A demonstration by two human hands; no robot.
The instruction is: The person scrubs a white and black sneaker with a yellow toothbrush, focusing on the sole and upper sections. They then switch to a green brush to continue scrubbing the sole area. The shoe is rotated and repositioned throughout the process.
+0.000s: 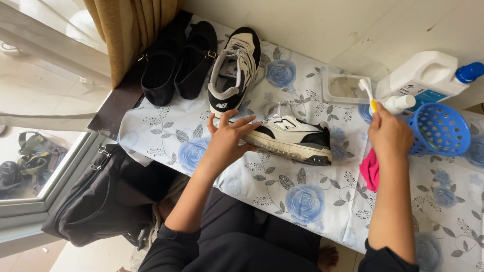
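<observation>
My left hand (228,138) rests with fingers spread on the heel end of a white and black sneaker (295,137) lying on its side on the flowered tablecloth (282,196). My right hand (389,135) is closed around a toothbrush (367,91) with a white head and yellow neck, held upright near a small clear tray (344,88). A pink cloth (370,170) shows under that wrist. The second sneaker (235,68) stands upright behind the first.
Two black strap shoes (179,59) sit at the table's far left by a tan curtain. A white bottle with a blue cap (428,75), a small white bottle (399,104) and a blue basket (439,130) lie at the right. A black bag (101,199) rests below the table.
</observation>
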